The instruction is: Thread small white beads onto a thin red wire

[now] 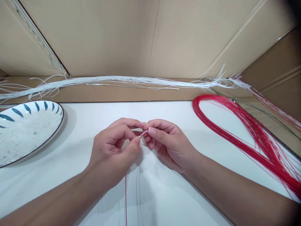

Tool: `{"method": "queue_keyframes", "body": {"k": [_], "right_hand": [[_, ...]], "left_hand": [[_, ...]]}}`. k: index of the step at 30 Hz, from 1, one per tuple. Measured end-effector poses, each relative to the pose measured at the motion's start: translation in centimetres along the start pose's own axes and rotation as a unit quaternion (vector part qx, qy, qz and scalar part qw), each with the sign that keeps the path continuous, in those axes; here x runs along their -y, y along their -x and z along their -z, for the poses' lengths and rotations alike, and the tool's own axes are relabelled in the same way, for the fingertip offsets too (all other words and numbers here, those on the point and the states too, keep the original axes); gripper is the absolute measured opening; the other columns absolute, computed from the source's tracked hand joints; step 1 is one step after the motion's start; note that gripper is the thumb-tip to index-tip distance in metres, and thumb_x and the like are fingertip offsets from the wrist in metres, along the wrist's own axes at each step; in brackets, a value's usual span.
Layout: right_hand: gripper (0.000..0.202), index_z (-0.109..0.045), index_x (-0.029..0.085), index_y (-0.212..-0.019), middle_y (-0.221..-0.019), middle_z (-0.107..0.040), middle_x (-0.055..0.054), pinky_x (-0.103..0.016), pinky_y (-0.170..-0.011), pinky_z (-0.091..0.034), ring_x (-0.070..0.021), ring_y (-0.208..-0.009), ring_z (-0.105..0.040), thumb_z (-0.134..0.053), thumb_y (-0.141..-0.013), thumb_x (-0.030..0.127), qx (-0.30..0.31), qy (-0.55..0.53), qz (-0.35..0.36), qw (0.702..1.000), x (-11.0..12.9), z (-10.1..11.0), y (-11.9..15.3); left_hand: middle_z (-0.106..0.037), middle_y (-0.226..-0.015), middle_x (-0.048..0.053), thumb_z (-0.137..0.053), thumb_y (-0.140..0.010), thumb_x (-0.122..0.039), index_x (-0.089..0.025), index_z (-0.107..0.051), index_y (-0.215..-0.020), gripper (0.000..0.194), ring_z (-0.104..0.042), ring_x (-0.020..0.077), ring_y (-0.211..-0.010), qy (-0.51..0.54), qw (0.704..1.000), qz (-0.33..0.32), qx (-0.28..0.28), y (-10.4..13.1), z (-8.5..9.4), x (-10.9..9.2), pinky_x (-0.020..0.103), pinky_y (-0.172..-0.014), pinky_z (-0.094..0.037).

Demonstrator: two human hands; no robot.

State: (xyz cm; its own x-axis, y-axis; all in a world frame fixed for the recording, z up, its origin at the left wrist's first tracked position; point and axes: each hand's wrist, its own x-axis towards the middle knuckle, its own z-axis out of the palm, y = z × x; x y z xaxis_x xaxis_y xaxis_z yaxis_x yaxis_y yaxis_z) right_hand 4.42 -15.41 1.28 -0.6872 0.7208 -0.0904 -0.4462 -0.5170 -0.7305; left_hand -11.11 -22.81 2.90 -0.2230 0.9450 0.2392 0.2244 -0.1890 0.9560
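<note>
My left hand (117, 141) and my right hand (164, 141) meet above the middle of the white table. Between the thumbs and fingertips of both hands runs a short, thin whitish piece (142, 134), tilted up to the right. Whether it is a tube, a wire or a cord end I cannot tell. Both hands are closed in a pinch on it, and the fingertips hide its ends. Below my left hand a red cord (126, 197) hangs toward the bottom edge. Its upper end is hidden behind the hand.
A bundle of white cords (131, 79) stretches along the back, with a thin metal needle-like rod (160, 88) in front. A looped hank of red cords (225, 138) lies at the right. On the left stands a plate (23, 138) with blue leaf marks. Cardboard walls (131, 37) enclose the back.
</note>
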Motion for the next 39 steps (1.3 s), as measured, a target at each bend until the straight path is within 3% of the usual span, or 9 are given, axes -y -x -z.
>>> {"method": "queue_keyframes", "body": {"k": [7,13,21,26,29,31,35,37,39], "right_hand": [[0.005,-0.082,0.017,-0.085,-0.072,-0.073,0.001,-0.013,-0.064,-0.055,-0.0036,-0.063,-0.065,-0.086,-0.083,0.02,0.008,0.021,0.019,1.0,-0.2,-0.1,0.0],[0.02,-0.079,0.02,-0.086,-0.068,-0.07,0.004,-0.015,-0.059,-0.053,-0.0047,-0.06,-0.063,-0.093,-0.072,0.017,-0.008,0.035,0.012,0.999,-0.3,-0.2,0.0],[0.018,-0.074,0.017,-0.076,-0.067,-0.068,0.002,-0.02,-0.057,-0.049,-0.0075,-0.059,-0.058,-0.088,-0.08,0.028,-0.016,0.038,0.008,0.999,-0.2,-0.2,0.0],[0.022,-0.074,0.018,-0.075,-0.067,-0.067,0.002,-0.021,-0.056,-0.045,-0.0073,-0.058,-0.055,-0.091,-0.076,0.032,-0.012,0.03,0.015,0.999,-0.4,-0.4,0.0],[0.022,-0.075,0.018,-0.077,-0.068,-0.068,0.001,-0.023,-0.057,-0.045,-0.0079,-0.059,-0.056,-0.09,-0.076,0.033,-0.016,0.033,0.022,0.999,-0.5,-0.4,-0.1],[0.023,-0.074,0.017,-0.077,-0.069,-0.069,0.0,-0.023,-0.057,-0.045,-0.0087,-0.061,-0.058,-0.089,-0.077,0.034,-0.029,0.038,0.031,0.998,-0.5,-0.3,-0.1],[0.023,-0.073,0.018,-0.077,-0.069,-0.07,0.0,-0.022,-0.056,-0.045,-0.0091,-0.062,-0.06,-0.089,-0.077,0.034,-0.057,0.034,0.046,0.997,-0.6,-0.3,-0.2],[0.022,-0.073,0.017,-0.077,-0.068,-0.071,0.0,-0.021,-0.056,-0.045,-0.0084,-0.06,-0.06,-0.089,-0.078,0.033,-0.063,0.034,0.045,0.996,-0.6,-0.2,-0.3],[0.022,-0.073,0.017,-0.077,-0.068,-0.071,0.0,-0.021,-0.056,-0.045,-0.0079,-0.059,-0.06,-0.089,-0.078,0.033,-0.063,0.037,0.043,0.996,-0.6,-0.2,-0.4]], "left_hand": [[-0.073,-0.103,-0.004,-0.064,-0.086,-0.012,-0.022,-0.064,-0.062,0.026,-0.069,0.0106,-0.092,-0.017,1.0,-0.008,0.015,-0.2,0.1,0.2,0.02,-0.082,-0.058],[-0.07,-0.105,-0.002,-0.069,-0.086,-0.017,-0.025,-0.073,-0.065,0.023,-0.069,0.0113,-0.098,-0.066,0.997,-0.028,0.017,-0.4,0.2,0.3,0.018,-0.083,-0.057],[-0.068,-0.107,-0.001,-0.069,-0.09,-0.019,-0.026,-0.075,-0.07,0.022,-0.068,0.0112,-0.101,-0.024,0.999,-0.013,0.027,-0.4,0.2,0.6,0.016,-0.085,-0.057],[-0.064,-0.11,0.001,-0.077,-0.088,-0.03,-0.024,-0.068,-0.081,0.013,-0.069,0.0129,-0.083,0.101,0.99,0.088,0.032,-0.6,-0.3,0.4,0.023,-0.072,-0.061],[-0.063,-0.114,0.0,-0.076,-0.086,-0.027,-0.025,-0.065,-0.088,0.011,-0.068,0.0121,-0.073,0.16,0.975,0.148,0.039,-0.6,-0.7,-0.1,0.028,-0.069,-0.06],[-0.062,-0.118,0.0,-0.07,-0.083,-0.016,-0.026,-0.067,-0.091,0.013,-0.068,0.0128,-0.078,0.18,0.97,0.159,0.046,-0.5,-0.9,-0.2,0.028,-0.071,-0.059],[-0.06,-0.123,0.0,-0.059,-0.067,-0.002,-0.029,-0.071,-0.093,0.04,-0.068,0.016,-0.088,0.2,0.965,0.143,0.091,-0.5,-0.7,0.1,0.028,-0.072,-0.056],[-0.062,-0.121,0.001,-0.062,-0.069,-0.005,-0.029,-0.073,-0.095,0.038,-0.068,0.0174,-0.089,0.206,0.963,0.131,0.114,-0.6,-0.4,0.4,0.03,-0.075,-0.056],[-0.063,-0.119,0.002,-0.068,-0.08,-0.014,-0.028,-0.075,-0.092,0.02,-0.069,0.0175,-0.087,0.194,0.966,0.138,0.104,-0.8,-0.3,0.6,0.031,-0.078,-0.057]]}}
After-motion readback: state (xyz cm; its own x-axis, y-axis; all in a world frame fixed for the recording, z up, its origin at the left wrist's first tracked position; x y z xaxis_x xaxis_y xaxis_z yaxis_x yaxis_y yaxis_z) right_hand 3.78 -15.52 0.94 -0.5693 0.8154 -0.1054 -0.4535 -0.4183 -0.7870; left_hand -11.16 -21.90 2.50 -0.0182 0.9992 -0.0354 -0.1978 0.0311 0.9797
